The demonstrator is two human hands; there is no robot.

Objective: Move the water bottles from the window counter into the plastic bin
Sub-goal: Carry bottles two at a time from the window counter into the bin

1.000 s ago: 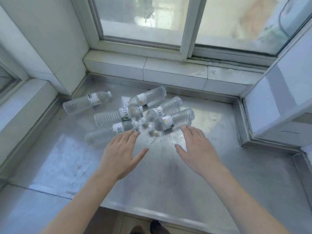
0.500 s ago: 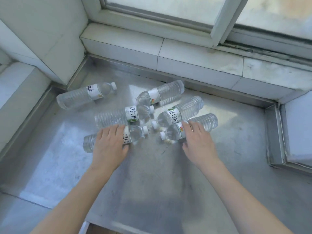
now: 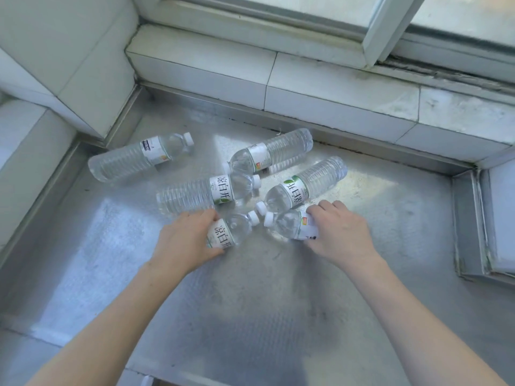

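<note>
Several clear water bottles with white caps and white labels lie on their sides on the metal window counter (image 3: 278, 316). My left hand (image 3: 184, 240) is wrapped around the nearest left bottle (image 3: 234, 228), covering most of its body. My right hand (image 3: 337, 232) grips the nearest right bottle (image 3: 287, 222), its cap pointing left. Beyond them lie a middle bottle (image 3: 200, 192), a bottle with a green leaf label (image 3: 303, 188), a far bottle (image 3: 270, 154) and one apart at the left (image 3: 133, 158). No plastic bin is in view.
A tiled sill (image 3: 320, 82) and window frame (image 3: 384, 26) run along the back. A white tiled pillar (image 3: 69, 51) stands at the back left, a raised ledge (image 3: 25, 162) at the left and a white block (image 3: 501, 218) at the right edge.
Both hands reached forward from above the counter and closed on the two nearest bottles. The left bottle has turned so its cap points more to the right and away.
</note>
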